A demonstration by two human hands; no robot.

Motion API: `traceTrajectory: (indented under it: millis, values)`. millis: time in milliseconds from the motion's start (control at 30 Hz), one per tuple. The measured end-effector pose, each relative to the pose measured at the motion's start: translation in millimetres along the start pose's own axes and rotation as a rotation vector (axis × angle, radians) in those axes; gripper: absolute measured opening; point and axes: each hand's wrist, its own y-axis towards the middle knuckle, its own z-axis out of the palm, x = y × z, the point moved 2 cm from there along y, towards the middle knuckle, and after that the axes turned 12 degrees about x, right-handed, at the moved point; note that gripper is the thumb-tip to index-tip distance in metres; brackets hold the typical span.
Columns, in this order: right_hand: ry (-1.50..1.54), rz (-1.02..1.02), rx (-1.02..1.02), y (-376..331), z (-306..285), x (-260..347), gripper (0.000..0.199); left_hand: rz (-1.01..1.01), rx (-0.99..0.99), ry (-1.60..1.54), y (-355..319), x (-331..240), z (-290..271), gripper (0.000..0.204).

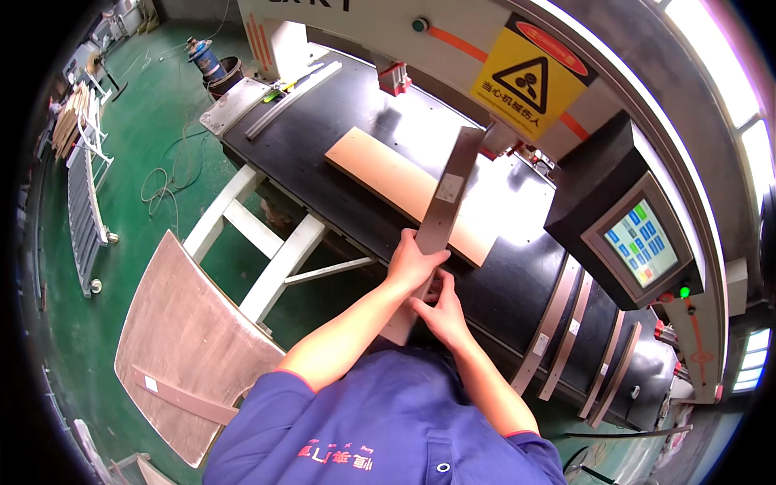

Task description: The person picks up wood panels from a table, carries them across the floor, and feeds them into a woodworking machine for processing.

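A long grey-brown board with a white label slants up from my waist over the black machine table. My left hand grips its left edge, with the thumb across the face. Just below, my right hand is closed round the board's right edge; some of its fingers are hidden. Beneath the raised board lies a wider light-wood panel, flat on the black table. The held board covers part of that panel, and its lower end reaches down close to my shirt.
Several narrow brown strips lie at the table's right. A control screen juts over the table there, and a machine beam spans the back. At left stand a brown-topped table and a white frame; cables trail over the floor.
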Motion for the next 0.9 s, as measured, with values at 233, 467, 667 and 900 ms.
traceTrajectory:
  millis: [233,467,667,900]
  values:
    - [-0.62,0.103,-0.197,30,-5,35,0.089,-0.021,-0.043,-0.533,30,-2,1,0.074]
    - [-1.022,0.199,-0.181,63,-46,65,0.08,0.037,0.004,-0.677,62,2,15,0.076]
    - [-0.85,0.125,-0.063,116,-120,62,0.076,0.154,0.119,-0.198,96,12,-19,0.06]
    - [-0.913,0.008,-0.083,183,-201,18,0.071,0.352,-0.003,0.848,114,16,-47,0.074]
